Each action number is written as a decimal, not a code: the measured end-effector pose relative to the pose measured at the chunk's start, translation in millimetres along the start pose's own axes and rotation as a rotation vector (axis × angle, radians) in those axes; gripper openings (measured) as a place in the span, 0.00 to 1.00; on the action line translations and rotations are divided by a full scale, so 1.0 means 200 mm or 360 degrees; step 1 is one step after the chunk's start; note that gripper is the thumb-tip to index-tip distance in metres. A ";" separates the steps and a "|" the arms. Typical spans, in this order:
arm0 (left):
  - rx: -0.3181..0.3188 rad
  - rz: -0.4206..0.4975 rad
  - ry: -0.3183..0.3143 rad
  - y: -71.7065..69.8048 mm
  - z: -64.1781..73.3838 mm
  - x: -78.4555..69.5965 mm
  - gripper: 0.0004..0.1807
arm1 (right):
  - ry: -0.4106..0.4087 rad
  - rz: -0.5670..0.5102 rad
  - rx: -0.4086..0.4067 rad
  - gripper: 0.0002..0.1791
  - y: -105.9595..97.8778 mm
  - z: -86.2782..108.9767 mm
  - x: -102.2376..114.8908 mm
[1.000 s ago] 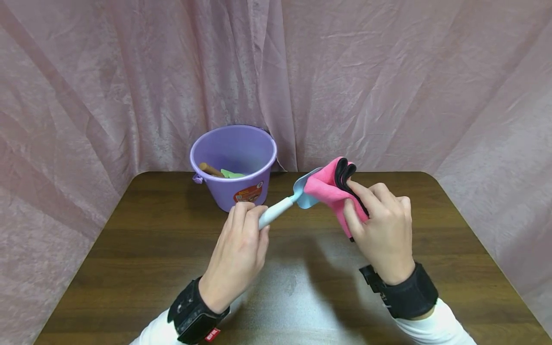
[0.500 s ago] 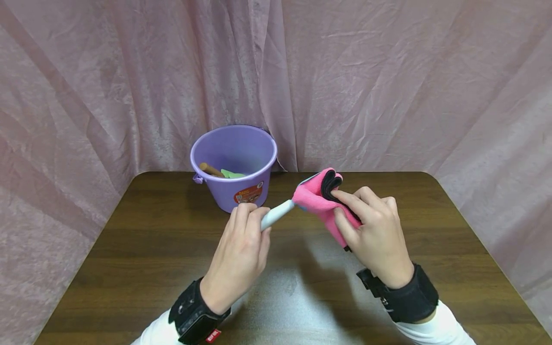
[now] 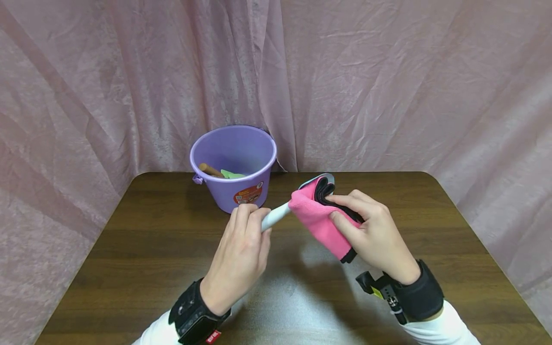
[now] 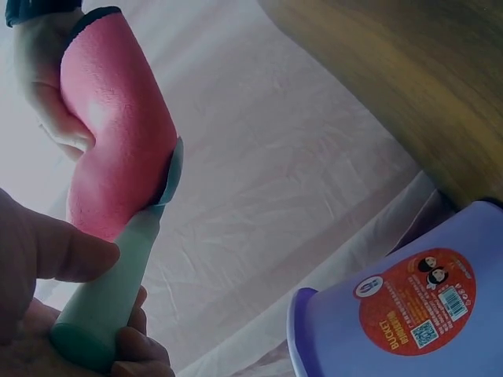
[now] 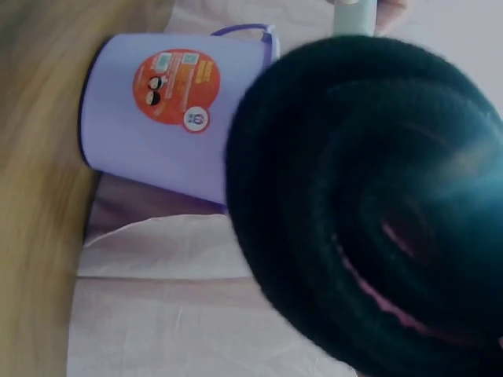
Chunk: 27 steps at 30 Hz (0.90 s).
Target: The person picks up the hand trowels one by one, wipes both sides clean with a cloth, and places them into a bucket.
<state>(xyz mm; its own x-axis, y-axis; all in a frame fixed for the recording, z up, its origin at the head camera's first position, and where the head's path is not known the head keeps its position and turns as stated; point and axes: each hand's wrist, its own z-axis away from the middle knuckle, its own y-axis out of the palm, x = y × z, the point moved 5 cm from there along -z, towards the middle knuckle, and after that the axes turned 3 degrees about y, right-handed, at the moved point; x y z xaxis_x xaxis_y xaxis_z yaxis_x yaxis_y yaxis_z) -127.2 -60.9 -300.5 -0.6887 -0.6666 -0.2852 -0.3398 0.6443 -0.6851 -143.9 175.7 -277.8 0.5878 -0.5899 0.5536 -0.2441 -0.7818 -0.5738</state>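
My left hand [image 3: 239,251] grips a toy shovel by its pale handle [image 3: 276,215], which points up to the right above the table. A folded pink cloth [image 3: 319,223] with black edging lies against the light blue blade [image 3: 329,178], hiding most of it. My right hand [image 3: 379,235] pinches the cloth, thumb and fingers on its folds, and one end hangs down. In the left wrist view the thumb lies along the handle [image 4: 110,298], and the cloth [image 4: 118,102] bulges over the blade. The black-edged cloth [image 5: 291,181] fills much of the right wrist view.
A purple bucket [image 3: 211,194] with a red label stands at the back of the wooden table [image 3: 129,268], left of the cloth. Inside it show a brown handle end [image 3: 210,170] and a light green piece [image 3: 232,175]. A pink curtain [image 3: 366,86] hangs behind.
My right hand has moved the cloth left and slightly down along the shovel, from the blade towards the handle, and the cloth's end now hangs lower. My left hand has barely moved.
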 end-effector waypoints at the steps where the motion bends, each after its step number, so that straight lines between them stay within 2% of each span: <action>1: 0.0000 0.0000 0.0000 0.00 0.00 0.00 0.16 | 0.0009 -0.0016 0.0015 0.16 0.00 0.00 0.00; 8: 0.0003 0.0003 0.0001 0.00 0.00 0.00 0.16 | 0.0085 -0.0133 0.0121 0.16 0.01 0.00 -0.01; 12: 0.0005 -0.0001 0.0003 -0.01 0.00 0.00 0.16 | 0.0094 -0.0162 0.0123 0.15 0.00 0.00 -0.01; 15: 0.0005 -0.0005 0.0005 -0.01 0.00 0.00 0.16 | 0.0069 -0.0077 0.0058 0.15 -0.01 0.00 -0.01; 22: 0.0001 -0.0018 0.0013 -0.01 0.00 0.00 0.16 | 0.0032 0.0294 -0.0118 0.15 -0.02 0.01 0.02; 27: 0.0009 -0.0028 0.0011 0.00 0.00 0.01 0.16 | 0.0014 0.0484 -0.0246 0.16 -0.04 0.01 0.03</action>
<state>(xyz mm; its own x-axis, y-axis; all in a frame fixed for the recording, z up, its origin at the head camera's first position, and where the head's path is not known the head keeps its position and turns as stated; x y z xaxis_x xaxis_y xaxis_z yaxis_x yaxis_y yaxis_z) -127.8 -63.1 -300.9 -0.6870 -0.6751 -0.2686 -0.3481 0.6304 -0.6939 -136.5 179.2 -271.8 0.4637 -0.8021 0.3764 -0.5217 -0.5906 -0.6157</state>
